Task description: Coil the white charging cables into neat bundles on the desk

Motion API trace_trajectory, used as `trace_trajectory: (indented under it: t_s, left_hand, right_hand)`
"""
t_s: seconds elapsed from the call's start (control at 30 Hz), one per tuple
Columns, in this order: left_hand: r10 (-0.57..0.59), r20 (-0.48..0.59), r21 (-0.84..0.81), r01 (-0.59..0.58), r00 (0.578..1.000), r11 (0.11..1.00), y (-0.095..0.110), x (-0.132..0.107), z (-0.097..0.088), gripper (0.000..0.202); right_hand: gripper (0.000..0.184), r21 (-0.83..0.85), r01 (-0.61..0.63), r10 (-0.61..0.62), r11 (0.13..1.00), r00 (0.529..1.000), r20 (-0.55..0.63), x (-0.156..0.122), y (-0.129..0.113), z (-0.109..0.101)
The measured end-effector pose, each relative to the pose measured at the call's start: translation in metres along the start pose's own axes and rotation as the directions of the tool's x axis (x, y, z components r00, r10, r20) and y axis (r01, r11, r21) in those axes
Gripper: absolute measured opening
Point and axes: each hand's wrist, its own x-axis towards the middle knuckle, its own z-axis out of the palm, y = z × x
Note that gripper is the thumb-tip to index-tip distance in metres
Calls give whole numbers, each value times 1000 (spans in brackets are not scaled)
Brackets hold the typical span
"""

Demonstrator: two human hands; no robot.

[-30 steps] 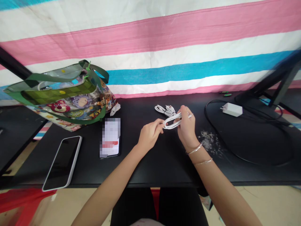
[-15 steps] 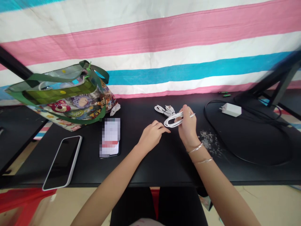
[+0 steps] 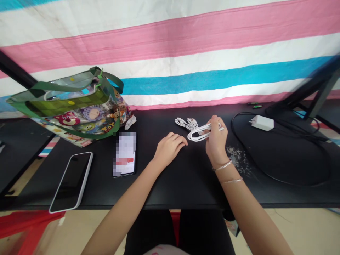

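Observation:
My right hand (image 3: 216,136) is shut on a looped white charging cable (image 3: 198,135), pinching the doubled strands between thumb and fingers. The cable's end pokes out past my fingers at the right. My left hand (image 3: 169,149) rests on the black table (image 3: 183,187) just left of the loop, fingers loosely curved, holding nothing and not touching the cable. Beyond the loop lies a bundle of white cables (image 3: 184,123), close to my right hand and apparently joined to the held loop, though the join is partly hidden.
Left of my hands lie a phone with a pixelated screen (image 3: 124,154) and a white-cased smartphone (image 3: 71,182), beside a printed tote bag (image 3: 77,113). To the right are a white charger (image 3: 262,123), a black cord (image 3: 233,131), scattered debris (image 3: 239,159) and a black stand (image 3: 316,85).
My left hand has let go of the cable and drawn back left onto the table. My right hand has lifted the loop slightly up and to the right.

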Motion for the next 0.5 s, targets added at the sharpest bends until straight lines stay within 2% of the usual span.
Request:
trace_trajectory:
  t_s: [0.13,0.3,0.5]
  left_hand:
    - [-18,-32,-43,17,999,999,-1,1,-5,16]
    - [10,-71,-80,-16,997,997,-1,1,-9,16]
    - [109,-90,-101,-118,990,988,-1,2,-12,24]
  right_hand:
    - [41,-21,44,-45,999,998,-42,2,-2,-2]
    - [40,-25,65,-67,998,995,-79,4,-4,-3]
    - [44,-51,88,-87,995,996,13,5,-3,-4]
